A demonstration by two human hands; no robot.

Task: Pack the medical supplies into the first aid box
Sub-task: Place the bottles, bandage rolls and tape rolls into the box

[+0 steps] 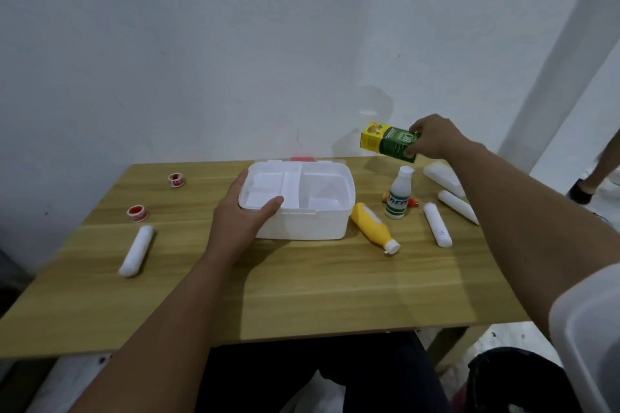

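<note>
Left hand (242, 224) gripping box (302, 221) rim, right hand (432, 137) lifting carton (389, 142)

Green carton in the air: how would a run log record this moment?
right hand: holds green carton aloft | left hand: grips first aid box rim | box: open

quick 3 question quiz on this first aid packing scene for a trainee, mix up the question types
1. True or false: the yellow bottle stands upright on the table.
2. Which item does the right hand hold? A) a tape roll B) the green and yellow carton C) a white bandage roll
3. Fill in: the left hand grips the near left corner of the white ____.

Key
1. False: it lies on its side, just right of the first aid box.
2. B: held in the air, above the white bottle.
3. First aid box: it is open, and nothing shows in its compartments.
</note>
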